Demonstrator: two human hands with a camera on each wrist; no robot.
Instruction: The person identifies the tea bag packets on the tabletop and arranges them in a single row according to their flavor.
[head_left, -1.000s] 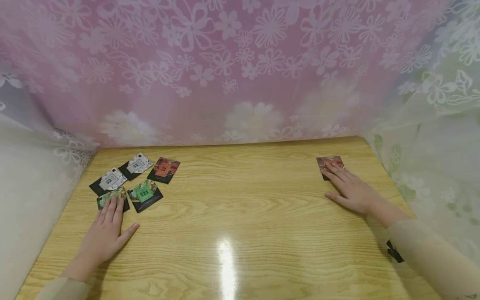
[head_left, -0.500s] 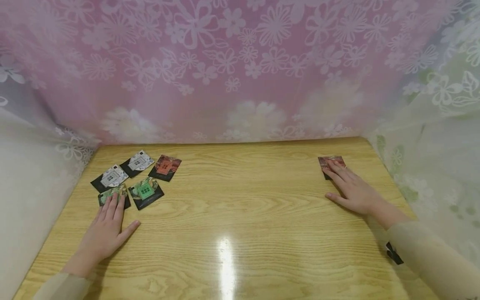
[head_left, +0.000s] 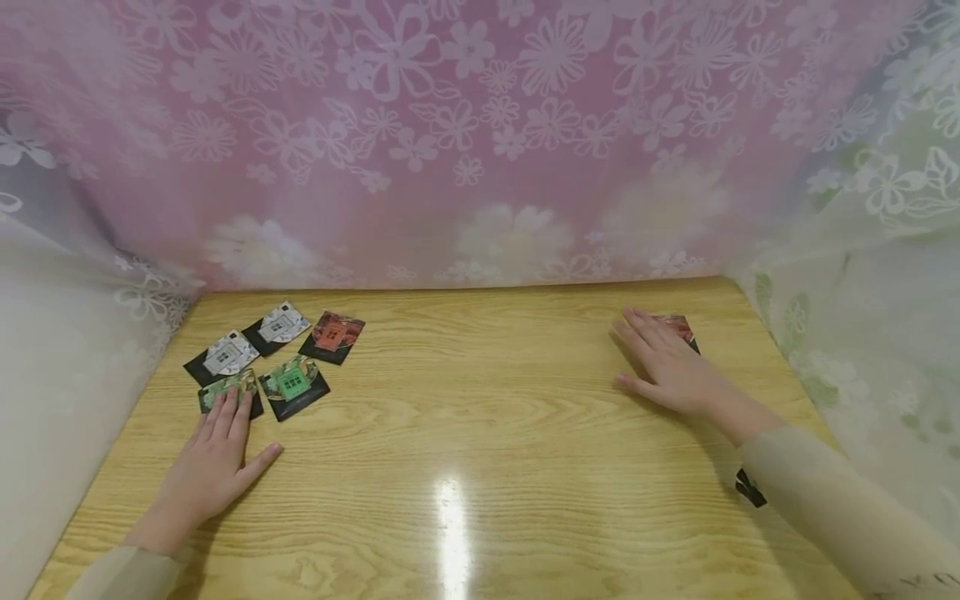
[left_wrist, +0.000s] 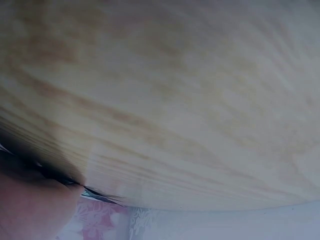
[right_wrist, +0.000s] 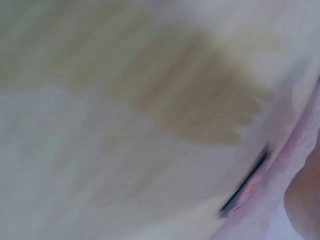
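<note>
At the left of the head view, my left hand [head_left: 206,471] lies flat with its fingertips on a small green-and-black packet [head_left: 216,386]. A second green packet [head_left: 292,385] is just right of it. Behind them lie two white-and-black packets [head_left: 227,356] [head_left: 278,325] and a red-and-black one [head_left: 332,335]. On the far right, my right hand [head_left: 667,367] hovers with straight fingers, holding nothing. It partly covers another red packet [head_left: 682,327]. In the right wrist view, that red packet [right_wrist: 245,192] lies apart from the hand [right_wrist: 305,200], whose shadow falls on the table.
The wood-grain table [head_left: 480,417] meets a pink flowered cloth [head_left: 480,167] along its back edge. Pale cloth walls [head_left: 885,317] hang on both sides. A black strap [head_left: 750,487] shows below the right sleeve [head_left: 825,500].
My right hand has come off the right-hand red packet and shifted left, leaving the packet in its place. My left hand stays on the green packet.
</note>
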